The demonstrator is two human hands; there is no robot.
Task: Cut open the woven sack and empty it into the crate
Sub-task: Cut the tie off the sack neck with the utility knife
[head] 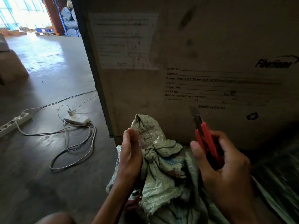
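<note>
Head view is showing the woven sack (161, 175) sitting low, just in front of the tall plywood crate (202, 38), its neck tied in a knot (149, 153) and rising between both hands. Left hand (131, 152) is lying flat against the left side of that neck, fingers straight rather than curled round it, probably bracing the cloth so the tied part is standing taut for the blade. Right hand (224, 168) is gripping the red utility knife (206, 141), fingers wrapped round the handle, thumb resting along its side. The blade (194, 113) is pushed out and pointing up and away, apart from the fabric and from the other hand, which is looking like a safe ready position ahead of the cut. The sack is not yet opened, so nothing is going into the crate. A power strip (15, 122) and loose cables (71, 152) are lying on the concrete floor (48, 62) to the left, well apart from the work
</note>
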